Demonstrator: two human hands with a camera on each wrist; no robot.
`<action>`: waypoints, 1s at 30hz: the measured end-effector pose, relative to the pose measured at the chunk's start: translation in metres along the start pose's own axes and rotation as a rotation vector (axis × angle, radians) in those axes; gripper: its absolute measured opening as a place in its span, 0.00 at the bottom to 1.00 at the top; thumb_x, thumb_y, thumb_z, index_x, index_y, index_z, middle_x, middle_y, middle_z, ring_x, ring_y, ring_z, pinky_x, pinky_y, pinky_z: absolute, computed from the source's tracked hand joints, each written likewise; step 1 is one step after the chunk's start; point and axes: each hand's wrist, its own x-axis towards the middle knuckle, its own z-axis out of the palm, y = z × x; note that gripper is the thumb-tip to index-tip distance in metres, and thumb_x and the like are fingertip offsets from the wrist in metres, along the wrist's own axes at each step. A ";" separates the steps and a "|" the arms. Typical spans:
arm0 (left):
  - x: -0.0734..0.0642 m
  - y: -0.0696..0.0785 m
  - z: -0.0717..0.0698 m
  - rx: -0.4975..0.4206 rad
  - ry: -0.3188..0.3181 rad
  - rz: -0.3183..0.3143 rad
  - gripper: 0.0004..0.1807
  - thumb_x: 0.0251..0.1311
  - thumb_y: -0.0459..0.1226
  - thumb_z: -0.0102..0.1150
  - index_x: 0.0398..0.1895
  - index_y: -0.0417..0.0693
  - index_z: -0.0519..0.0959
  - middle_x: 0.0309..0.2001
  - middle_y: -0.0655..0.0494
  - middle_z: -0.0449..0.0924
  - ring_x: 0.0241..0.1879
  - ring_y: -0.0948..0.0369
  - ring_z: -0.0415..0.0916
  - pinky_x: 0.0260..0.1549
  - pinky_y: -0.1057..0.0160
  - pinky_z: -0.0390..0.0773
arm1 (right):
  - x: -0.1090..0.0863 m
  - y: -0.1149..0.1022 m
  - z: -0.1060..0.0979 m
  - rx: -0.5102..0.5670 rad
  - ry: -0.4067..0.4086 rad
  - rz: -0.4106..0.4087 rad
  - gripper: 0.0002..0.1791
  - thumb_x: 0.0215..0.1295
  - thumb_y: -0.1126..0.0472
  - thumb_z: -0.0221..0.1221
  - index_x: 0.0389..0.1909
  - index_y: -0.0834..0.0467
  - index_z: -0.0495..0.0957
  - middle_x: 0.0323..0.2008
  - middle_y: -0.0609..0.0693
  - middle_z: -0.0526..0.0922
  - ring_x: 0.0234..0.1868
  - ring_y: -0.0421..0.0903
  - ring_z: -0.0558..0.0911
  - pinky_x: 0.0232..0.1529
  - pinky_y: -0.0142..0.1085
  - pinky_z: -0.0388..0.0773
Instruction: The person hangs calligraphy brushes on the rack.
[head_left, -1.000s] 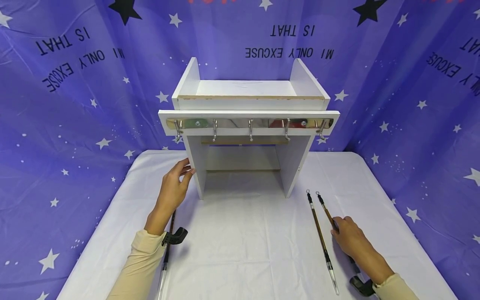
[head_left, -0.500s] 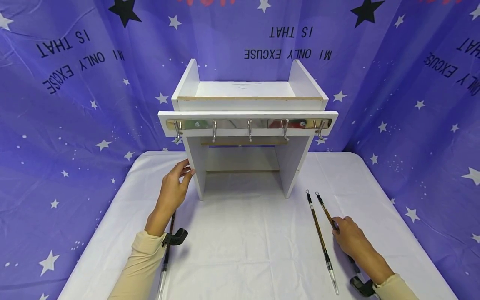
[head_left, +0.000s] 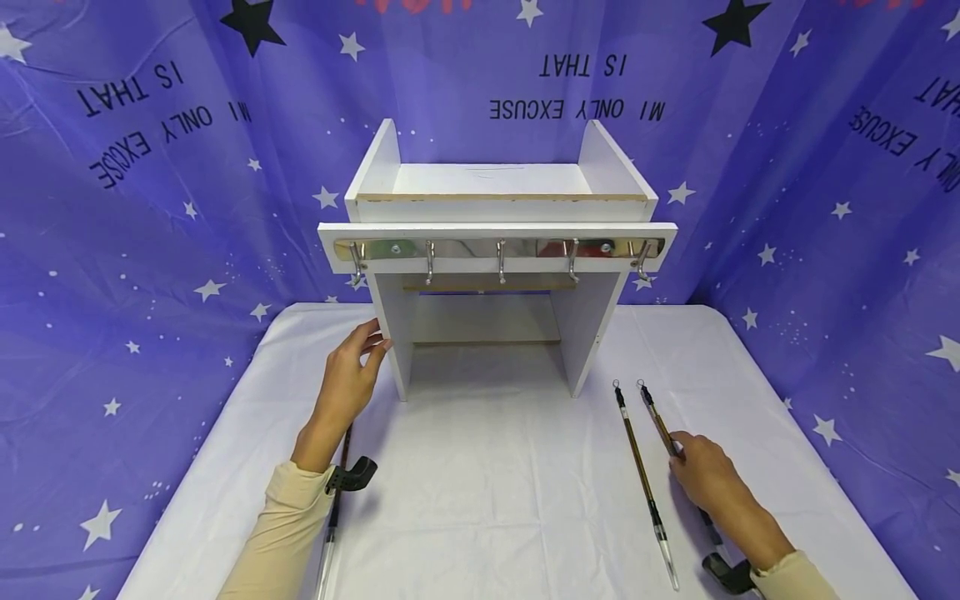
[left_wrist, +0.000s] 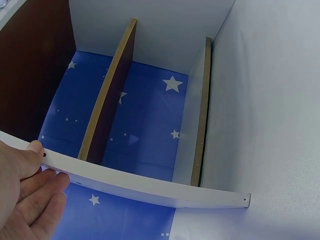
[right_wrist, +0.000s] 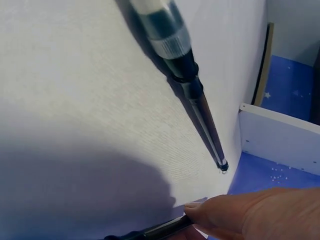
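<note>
A white wooden shelf unit (head_left: pixel 487 208) stands at the table's back, its metal strip with several hooks (head_left: pixel 501 260) facing me. My left hand (head_left: pixel 347 375) grips the front edge of its left side panel (left_wrist: pixel 150 182), thumb on the edge and fingers against the outer face. At the right, my right hand (head_left: pixel 708 479) pinches a calligraphy brush (head_left: pixel 660 421) by its brown handle, hanging loop pointing toward the shelf. The palm hides part of that brush. Left of it lies a second calligraphy brush (head_left: pixel 641 467) with a clear cap at the near end.
Another capped brush (head_left: pixel 327 542) lies under my left forearm, partly hidden by it. A white cloth covers the table (head_left: pixel 480 500). Purple curtains with stars (head_left: pixel 150 292) enclose the back and both sides.
My right hand and the brush it pinches have shifted slightly to the right. The left hand keeps its place on the side panel.
</note>
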 end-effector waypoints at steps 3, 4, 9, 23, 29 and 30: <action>0.000 0.000 0.000 0.001 0.001 0.000 0.22 0.79 0.36 0.57 0.70 0.35 0.73 0.64 0.36 0.80 0.59 0.39 0.82 0.62 0.41 0.80 | 0.000 0.000 -0.006 0.027 0.011 -0.002 0.24 0.67 0.71 0.62 0.61 0.79 0.72 0.34 0.63 0.82 0.33 0.54 0.79 0.33 0.51 0.81; 0.000 0.000 0.000 0.002 0.003 0.001 0.22 0.79 0.36 0.57 0.70 0.35 0.73 0.64 0.36 0.80 0.59 0.39 0.82 0.62 0.41 0.80 | 0.000 0.000 -0.008 0.035 0.022 -0.007 0.24 0.67 0.71 0.62 0.61 0.78 0.72 0.34 0.62 0.82 0.33 0.54 0.79 0.33 0.50 0.81; 0.001 0.000 0.000 0.005 0.005 0.006 0.22 0.78 0.35 0.58 0.70 0.35 0.74 0.63 0.35 0.80 0.59 0.39 0.83 0.62 0.41 0.80 | 0.000 -0.003 -0.022 0.066 0.075 -0.021 0.24 0.70 0.70 0.60 0.63 0.77 0.72 0.35 0.62 0.84 0.34 0.57 0.82 0.32 0.50 0.81; -0.001 0.001 0.001 -0.002 0.003 -0.003 0.22 0.79 0.36 0.57 0.70 0.36 0.74 0.64 0.36 0.80 0.59 0.39 0.82 0.62 0.41 0.81 | -0.006 -0.027 -0.054 0.127 0.406 -0.096 0.23 0.71 0.71 0.62 0.64 0.73 0.74 0.38 0.70 0.84 0.37 0.67 0.85 0.34 0.60 0.83; -0.001 0.002 0.000 0.002 0.002 -0.003 0.23 0.79 0.36 0.57 0.70 0.35 0.73 0.63 0.35 0.80 0.59 0.39 0.82 0.62 0.41 0.81 | -0.010 -0.043 -0.067 0.166 0.553 -0.105 0.25 0.70 0.71 0.63 0.67 0.69 0.75 0.41 0.68 0.86 0.39 0.66 0.86 0.37 0.47 0.85; -0.001 0.002 0.000 0.003 0.000 -0.004 0.23 0.79 0.36 0.57 0.70 0.35 0.73 0.64 0.35 0.80 0.59 0.39 0.82 0.62 0.41 0.81 | -0.012 -0.047 -0.069 0.174 0.572 -0.105 0.25 0.70 0.70 0.63 0.68 0.69 0.76 0.42 0.68 0.86 0.40 0.66 0.86 0.38 0.37 0.85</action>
